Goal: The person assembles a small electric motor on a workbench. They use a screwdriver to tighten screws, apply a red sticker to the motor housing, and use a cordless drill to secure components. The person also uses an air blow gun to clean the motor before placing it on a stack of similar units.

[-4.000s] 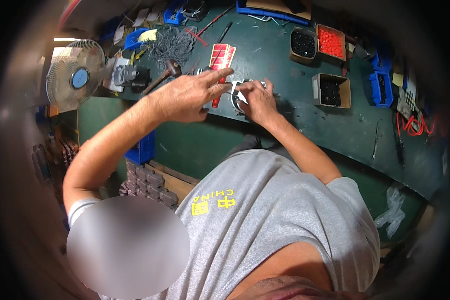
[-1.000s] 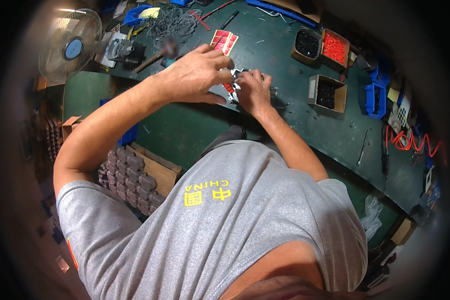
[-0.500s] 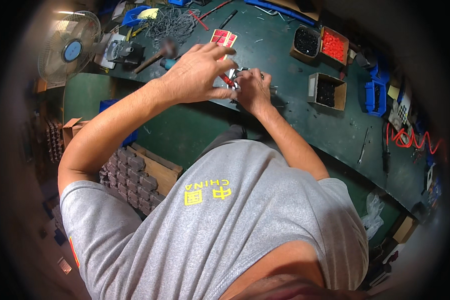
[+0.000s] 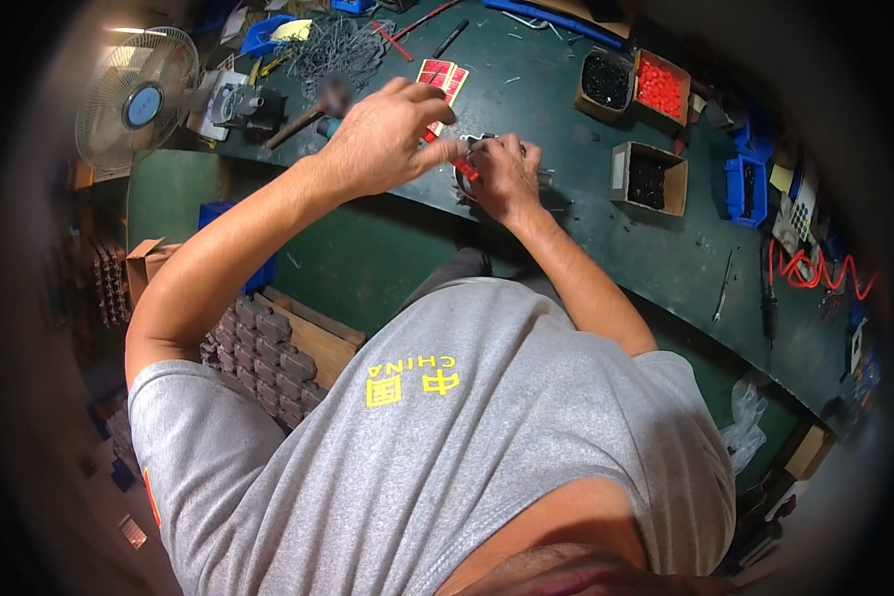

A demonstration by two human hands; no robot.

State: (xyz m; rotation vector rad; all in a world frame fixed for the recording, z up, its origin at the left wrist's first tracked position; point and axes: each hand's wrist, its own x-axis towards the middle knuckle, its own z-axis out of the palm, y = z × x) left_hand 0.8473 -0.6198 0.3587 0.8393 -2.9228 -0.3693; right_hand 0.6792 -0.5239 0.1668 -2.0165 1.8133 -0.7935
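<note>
My left hand (image 4: 387,139) hovers above the bench's near edge, its fingers bent and its thumb stretched toward my right hand. A gap shows between thumb and fingers, with nothing clearly held there. My right hand (image 4: 507,179) has its fingers curled over a small metal part (image 4: 464,189), mostly hidden beneath it. A small red piece (image 4: 467,170) shows by the right fingertips, close to the left thumb; its kind is unclear. Beyond the left fingers lies a sheet of red and yellow labels (image 4: 441,74).
Boxes of black pieces (image 4: 606,81), red pieces (image 4: 663,87) and more black pieces (image 4: 648,184) stand right. A hammer (image 4: 294,124), a tangle of grey wires (image 4: 338,55) and a fan (image 4: 141,99) are left. A red coiled hose (image 4: 815,273) lies far right.
My left hand has drawn slightly left and its fingers have bent more. The red piece now shows lower, beside my right fingertips. My right hand has hardly moved.
</note>
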